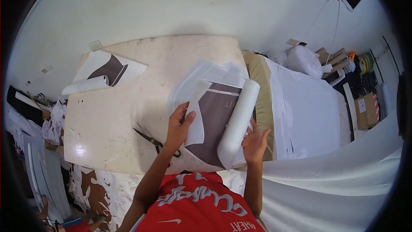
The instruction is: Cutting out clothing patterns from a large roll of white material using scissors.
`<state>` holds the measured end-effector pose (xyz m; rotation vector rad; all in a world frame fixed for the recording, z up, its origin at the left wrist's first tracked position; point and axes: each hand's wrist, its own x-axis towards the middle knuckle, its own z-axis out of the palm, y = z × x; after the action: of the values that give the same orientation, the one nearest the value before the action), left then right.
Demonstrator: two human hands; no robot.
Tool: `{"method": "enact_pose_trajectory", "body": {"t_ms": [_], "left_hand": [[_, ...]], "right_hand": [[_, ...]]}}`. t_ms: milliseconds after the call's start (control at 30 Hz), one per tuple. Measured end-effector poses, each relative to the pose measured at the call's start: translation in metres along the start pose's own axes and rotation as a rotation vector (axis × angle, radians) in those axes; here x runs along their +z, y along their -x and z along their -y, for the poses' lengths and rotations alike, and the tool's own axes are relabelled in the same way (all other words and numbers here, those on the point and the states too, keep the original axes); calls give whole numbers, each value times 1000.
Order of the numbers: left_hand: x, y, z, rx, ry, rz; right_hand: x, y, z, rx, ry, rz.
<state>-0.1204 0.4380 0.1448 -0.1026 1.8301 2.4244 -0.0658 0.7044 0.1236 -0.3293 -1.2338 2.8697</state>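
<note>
Left hand [180, 126] pinches dark-faced sheet [214, 118] by curled left edge, thumb on top; right hand [255, 145] unclenched beside roll [239, 118], fingers spread. Sheet lies between both.

The grey-brown sheet [216, 114], white along its curled left edge, is partly unrolled from a thick white roll [240, 118] on its right. The roll leans rightward at its far end, above the surface's [107, 124] near right corner.
</note>
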Motion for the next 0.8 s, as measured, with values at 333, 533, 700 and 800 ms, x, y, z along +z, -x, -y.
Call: {"method": "enact_pose_trajectory", "body": {"t_ms": [333,533,700,800], "left_hand": [[-47,-5,-98,337,-335,157],[-48,-7,-167,634,-722,6],[-26,61,-184,964,-990,157],[-16,85,-147,910,-1238,304]], "right_hand": [[71,-107,44,-913,1266,-119],[115,-178,74,-647,1708,327],[107,-165,78,-1185,1363,265],[63,-163,63,-1159,1517,312]]}}
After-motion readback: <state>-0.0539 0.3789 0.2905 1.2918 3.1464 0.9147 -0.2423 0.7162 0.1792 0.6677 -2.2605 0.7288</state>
